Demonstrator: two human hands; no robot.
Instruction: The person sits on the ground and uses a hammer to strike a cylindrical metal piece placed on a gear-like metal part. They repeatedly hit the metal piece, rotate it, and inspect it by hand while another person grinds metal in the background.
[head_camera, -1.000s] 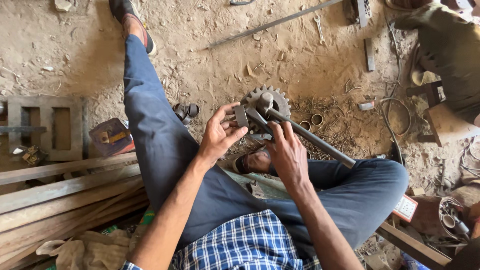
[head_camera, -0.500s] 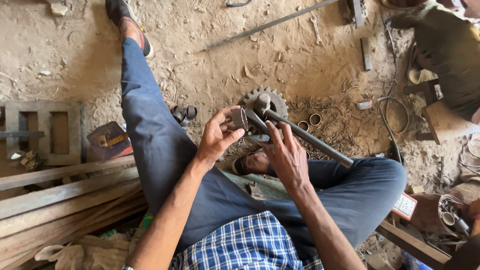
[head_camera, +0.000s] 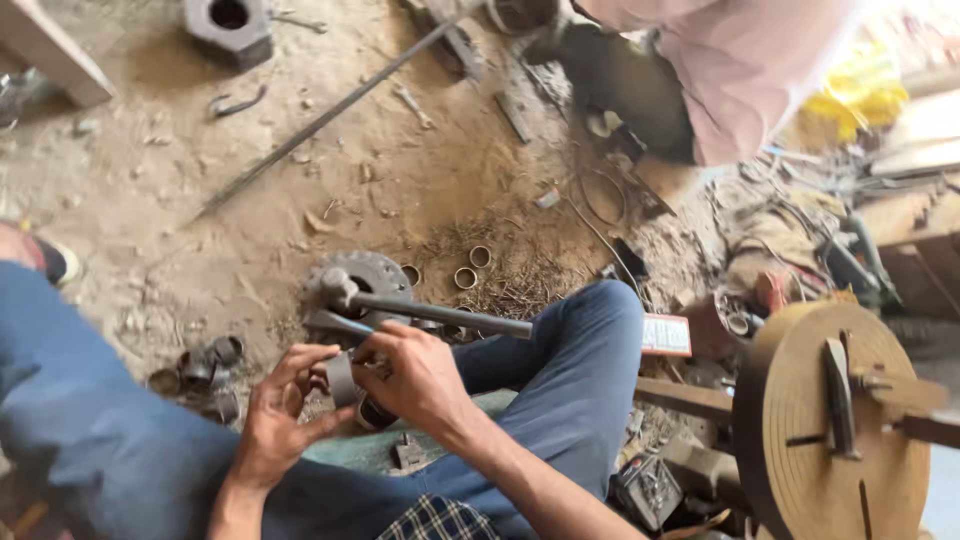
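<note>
A short metal ring sits low and left of centre in the frame, clamped between both hands. The left hand cups it from below with fingers curled, its grip closed on the ring; the right hand presses on it from the right, grip likewise closed on it.

Compared with 0.5 s ago, the hands have dropped from the gear down toward the lap, and the view has swung right, so a round wooden disc with metal fittings now fills the lower right.

Just above the hands lies the gear on the dirt floor, with a steel bar running from it rightward across to the bent knee in blue jeans. 2 small rings lie on the floor just above the bar. A cluster of dark sleeves sits left of the hands. A long thin rod crosses the upper left diagonally, and a hex block lies at the top edge. Another person in a pink garment crouches at the upper right.
</note>
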